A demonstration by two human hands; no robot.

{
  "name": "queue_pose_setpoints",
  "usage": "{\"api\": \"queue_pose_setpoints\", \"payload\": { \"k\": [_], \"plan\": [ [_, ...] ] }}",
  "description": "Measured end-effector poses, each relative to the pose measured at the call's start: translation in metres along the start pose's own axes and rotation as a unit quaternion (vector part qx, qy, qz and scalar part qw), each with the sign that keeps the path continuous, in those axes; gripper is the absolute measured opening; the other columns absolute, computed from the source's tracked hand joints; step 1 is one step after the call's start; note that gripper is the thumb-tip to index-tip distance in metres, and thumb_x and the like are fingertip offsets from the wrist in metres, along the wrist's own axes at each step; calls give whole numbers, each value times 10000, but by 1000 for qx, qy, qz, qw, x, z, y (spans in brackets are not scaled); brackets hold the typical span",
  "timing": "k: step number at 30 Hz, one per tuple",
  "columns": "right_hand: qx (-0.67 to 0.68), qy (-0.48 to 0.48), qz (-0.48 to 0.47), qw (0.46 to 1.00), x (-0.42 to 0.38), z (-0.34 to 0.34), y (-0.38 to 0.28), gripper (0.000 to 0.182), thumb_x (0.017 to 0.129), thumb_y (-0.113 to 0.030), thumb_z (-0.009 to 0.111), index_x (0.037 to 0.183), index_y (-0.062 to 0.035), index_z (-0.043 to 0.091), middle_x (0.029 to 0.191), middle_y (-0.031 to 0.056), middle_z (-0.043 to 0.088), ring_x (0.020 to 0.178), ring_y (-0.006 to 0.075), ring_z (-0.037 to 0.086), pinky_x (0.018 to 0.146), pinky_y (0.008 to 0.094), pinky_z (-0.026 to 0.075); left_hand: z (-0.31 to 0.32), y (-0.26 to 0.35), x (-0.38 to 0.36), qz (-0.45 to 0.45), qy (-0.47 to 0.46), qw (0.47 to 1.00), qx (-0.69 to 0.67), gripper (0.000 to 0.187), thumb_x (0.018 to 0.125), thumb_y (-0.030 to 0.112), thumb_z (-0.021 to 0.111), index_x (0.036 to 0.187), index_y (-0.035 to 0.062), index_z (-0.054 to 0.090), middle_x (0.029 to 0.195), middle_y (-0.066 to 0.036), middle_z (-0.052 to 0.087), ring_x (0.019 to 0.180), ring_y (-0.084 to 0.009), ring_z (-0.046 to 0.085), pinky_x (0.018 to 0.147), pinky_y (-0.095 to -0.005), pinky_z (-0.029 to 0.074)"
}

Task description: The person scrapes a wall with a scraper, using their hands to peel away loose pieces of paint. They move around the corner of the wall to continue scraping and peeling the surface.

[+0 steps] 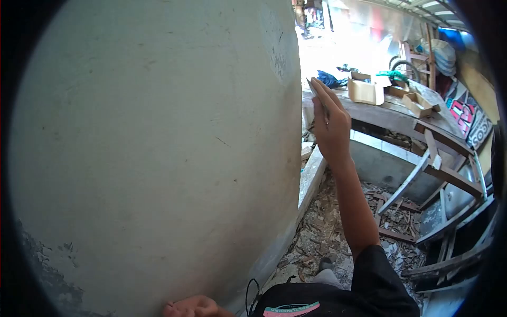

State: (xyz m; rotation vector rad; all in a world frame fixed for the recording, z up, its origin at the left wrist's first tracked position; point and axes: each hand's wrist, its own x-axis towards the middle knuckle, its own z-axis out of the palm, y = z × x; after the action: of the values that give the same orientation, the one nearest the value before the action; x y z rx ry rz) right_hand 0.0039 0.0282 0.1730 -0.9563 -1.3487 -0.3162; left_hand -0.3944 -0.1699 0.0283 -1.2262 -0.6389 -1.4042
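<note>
My right hand [331, 124] is raised at the wall's right-hand edge, its fingers pointing up and pressed together. A thin, flat metal blade [312, 86] shows along the wall side of those fingers, its tip near the fingertips. The rest of it is hidden by the hand. The pale painted wall [158, 137] fills the left and middle of the view, with scattered marks and a rough patch [279, 53] near its top right edge. Low at the bottom edge, my left hand [191, 306] is close to the wall with curled fingers; what they hold, if anything, is hidden.
Open cardboard boxes [365, 90] and blue cloth [330, 79] lie on a ledge [380, 112] at the right. Below it are a broken wooden chair frame [449, 177] and debris-strewn ground [322, 222]. Peeling paint [42, 269] shows at lower left.
</note>
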Motion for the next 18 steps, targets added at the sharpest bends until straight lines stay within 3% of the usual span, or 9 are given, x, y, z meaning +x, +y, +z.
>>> {"api": "queue_pose_setpoints", "payload": {
  "k": [1,2,4,14,17,18],
  "plan": [
    [-39,5,-29,999,7,5,-1,391,959,10,575,1348,2,613,1340,210,639,1231,335,639,1013,398,520,-2,-4,-2,5,11,999,-37,201,1009,301,586,1004,105,539,1011,-92,509,874,-193,528,836,-357,494],
    [-21,-7,-13,1000,14,11,-4,373,988,-25,565,1357,-9,616,1333,211,648,1224,318,647,988,384,536,23,14,25,-14,44,999,-14,198,1022,282,517,906,137,447,905,-47,397,783,-163,416,756,-301,437],
    [-8,-16,6,1000,22,21,-14,350,1018,-67,554,1357,-29,629,1291,215,672,1158,296,682,904,368,576,36,22,31,-21,73,996,-37,199,1023,283,516,906,137,448,905,-48,397,783,-163,415,753,-300,434],
    [-134,8,-17,991,53,34,-11,310,1011,-74,550,1287,9,663,1112,244,724,930,303,733,831,376,560,35,23,0,-51,126,983,-124,204,1025,289,512,904,137,449,905,-48,396,778,-162,411,741,-295,423],
    [-97,-7,33,995,55,30,-30,297,1009,-75,548,1259,17,679,944,266,729,780,306,729,773,378,552,34,21,-4,-54,134,981,-132,205,1025,290,510,903,137,450,905,-48,396,777,-162,410,737,-293,420],
    [-100,6,3,995,53,31,-28,294,1009,-79,550,1253,18,682,900,269,719,743,307,718,753,385,546,33,20,-5,-55,136,980,-134,206,1025,291,510,903,137,450,905,-48,396,777,-162,409,736,-293,419]
  ]
}}
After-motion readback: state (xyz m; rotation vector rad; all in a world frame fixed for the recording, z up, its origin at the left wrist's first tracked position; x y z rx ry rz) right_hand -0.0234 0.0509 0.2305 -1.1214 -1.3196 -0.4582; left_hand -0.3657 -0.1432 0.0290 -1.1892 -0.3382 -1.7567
